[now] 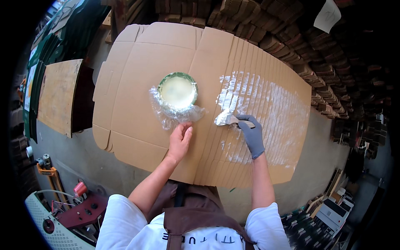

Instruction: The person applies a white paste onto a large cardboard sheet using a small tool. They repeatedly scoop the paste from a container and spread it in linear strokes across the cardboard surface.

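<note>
My right hand (252,135), in a grey glove, grips the handle of a brush (236,120). Its bristles are loaded with white paste and rest on narrow cardboard strips (266,104) lying side by side. White streaks cover much of the strips. To the left stands a round green-rimmed tub (178,91) of pale, creamy paste, with crumpled clear plastic film (181,114) around its near side. My bare left hand (181,141) is at the film's near edge, fingers curled together. Whether it pinches the film is hidden.
A large flattened cardboard box (137,83) lies beneath everything. Stacks of cardboard pieces (287,46) line the far right. A wooden board (59,96) stands at the left. Near left is a machine with a dark red panel (83,210); a white device (333,212) sits near right.
</note>
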{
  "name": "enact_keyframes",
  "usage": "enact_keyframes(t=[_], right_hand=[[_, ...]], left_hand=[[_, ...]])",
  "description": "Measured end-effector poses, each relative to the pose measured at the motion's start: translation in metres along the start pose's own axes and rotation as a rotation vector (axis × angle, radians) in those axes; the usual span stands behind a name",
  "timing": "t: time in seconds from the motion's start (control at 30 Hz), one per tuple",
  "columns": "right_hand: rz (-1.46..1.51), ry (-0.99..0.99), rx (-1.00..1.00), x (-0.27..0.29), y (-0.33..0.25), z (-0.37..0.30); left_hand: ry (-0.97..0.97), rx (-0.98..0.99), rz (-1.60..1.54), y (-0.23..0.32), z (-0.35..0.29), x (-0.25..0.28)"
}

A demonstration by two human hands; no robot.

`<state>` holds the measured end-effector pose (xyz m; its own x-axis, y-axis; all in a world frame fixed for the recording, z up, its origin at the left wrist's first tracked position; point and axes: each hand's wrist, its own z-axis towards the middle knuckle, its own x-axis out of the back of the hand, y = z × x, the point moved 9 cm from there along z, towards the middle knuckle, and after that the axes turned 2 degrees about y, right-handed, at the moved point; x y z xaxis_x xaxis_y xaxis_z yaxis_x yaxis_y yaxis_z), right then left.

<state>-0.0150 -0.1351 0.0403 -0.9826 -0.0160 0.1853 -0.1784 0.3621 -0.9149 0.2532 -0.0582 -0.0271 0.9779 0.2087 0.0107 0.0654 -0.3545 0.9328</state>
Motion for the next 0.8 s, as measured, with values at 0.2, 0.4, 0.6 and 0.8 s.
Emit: enact_keyframes(t=[0.2,0.4,0.6,0.8], right_hand=[[-0.11,-0.043,0.03,-0.019,-0.028,0.003],[-0.209,-0.007,0.02,-0.008,-0.021,0.017],[-0.156,-0.071,0.023,-0.036,-0.029,0.029],[-0.177,-0.065,0.069,-0.034,-0.041,0.03]], left_hand=[[-0.074,0.095,-0.023,0.005,0.001,-0.014],[0.063,0.052,-0.295,0.006,0.019,-0.009],[0.064,-0.048,-0.041,0.007,0.011,-0.005],[0.027,-0.155,0.369,0.019,0.01,-0.002]])
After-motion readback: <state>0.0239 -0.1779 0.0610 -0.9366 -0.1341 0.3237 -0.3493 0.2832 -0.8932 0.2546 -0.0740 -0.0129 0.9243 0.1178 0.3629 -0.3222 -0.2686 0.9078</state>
